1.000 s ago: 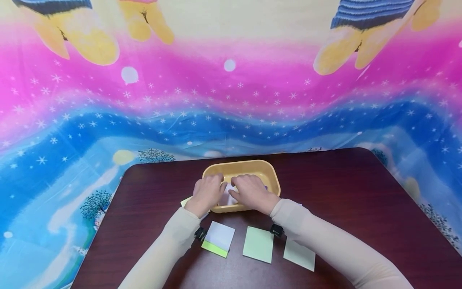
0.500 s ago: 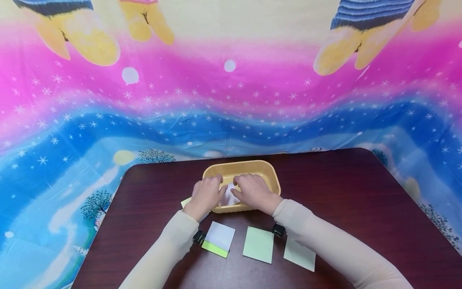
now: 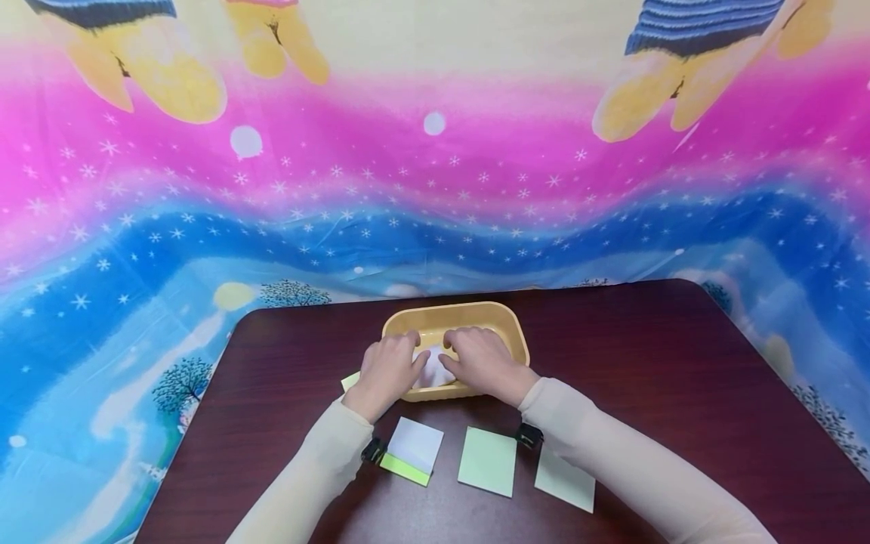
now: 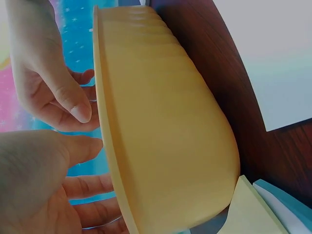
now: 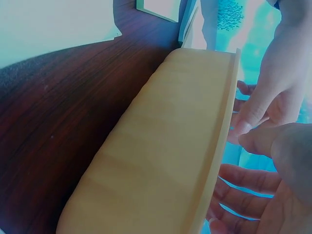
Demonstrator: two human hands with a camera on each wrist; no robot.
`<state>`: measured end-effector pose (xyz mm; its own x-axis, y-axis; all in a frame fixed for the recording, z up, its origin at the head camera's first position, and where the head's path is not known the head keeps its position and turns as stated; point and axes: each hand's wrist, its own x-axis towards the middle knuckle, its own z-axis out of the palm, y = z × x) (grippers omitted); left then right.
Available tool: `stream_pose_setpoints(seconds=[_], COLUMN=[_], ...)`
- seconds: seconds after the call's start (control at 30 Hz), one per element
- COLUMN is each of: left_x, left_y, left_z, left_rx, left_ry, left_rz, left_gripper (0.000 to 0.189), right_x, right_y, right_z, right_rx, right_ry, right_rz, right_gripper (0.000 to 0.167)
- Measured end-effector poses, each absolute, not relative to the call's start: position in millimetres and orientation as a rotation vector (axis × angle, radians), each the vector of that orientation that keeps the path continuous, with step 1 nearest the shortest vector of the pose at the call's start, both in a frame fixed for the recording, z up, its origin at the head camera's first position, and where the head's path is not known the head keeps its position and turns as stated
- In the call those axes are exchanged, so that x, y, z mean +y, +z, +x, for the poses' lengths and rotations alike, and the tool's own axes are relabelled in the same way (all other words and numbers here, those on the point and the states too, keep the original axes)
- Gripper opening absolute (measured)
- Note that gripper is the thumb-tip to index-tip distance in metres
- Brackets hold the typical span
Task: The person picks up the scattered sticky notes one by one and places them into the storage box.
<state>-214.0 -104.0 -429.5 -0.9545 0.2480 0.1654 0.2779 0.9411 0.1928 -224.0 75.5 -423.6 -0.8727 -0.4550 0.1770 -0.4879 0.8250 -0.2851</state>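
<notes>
A yellow oblong plastic tub [image 3: 506, 321] stands near the back of the table, with a white thing [image 3: 432, 372] low inside it, partly covered by the hands. My left hand [image 3: 390, 369] reaches over the tub's near rim from the left. Opposite it, my right hand [image 3: 485, 363] reaches in from the right, the two thumbs pointing towards each other above the white thing. In both wrist views the thumbs stand apart from the loosely extended fingers, and the tub's wall [image 4: 161, 112] hides several fingertips. No object shows between thumb and fingers of either hand.
In front of the tub lie a white and lime-green square pad [image 3: 413, 447], a pale green pad [image 3: 487, 461] and another pale pad [image 3: 566, 482] partly under the right sleeve. A yellowish pad [image 3: 350, 380] pokes out beside the left hand. A printed curtain [image 3: 435, 189] hangs behind the table.
The hands have drawn slightly apart, the right one shifting a little rightward, and more of the white thing shows between them. A purple patch beside the right hand has gone out of sight.
</notes>
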Motion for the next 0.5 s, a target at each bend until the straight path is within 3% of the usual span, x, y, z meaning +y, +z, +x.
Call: stream_pose_setpoints(seconds=[0.5], left_x=[-104.0], left_y=[-426.9], left_z=[-204.7], left_rx=[-2.964], left_ry=[-0.354], left_rz=[-0.408], left_gripper=[0.03], right_x=[80.7], right_y=[-421.5], right_z=[-219.6], right_rx=[-2.858], right_ry=[0.526], right_rz=[0.723], right_gripper=[0.02])
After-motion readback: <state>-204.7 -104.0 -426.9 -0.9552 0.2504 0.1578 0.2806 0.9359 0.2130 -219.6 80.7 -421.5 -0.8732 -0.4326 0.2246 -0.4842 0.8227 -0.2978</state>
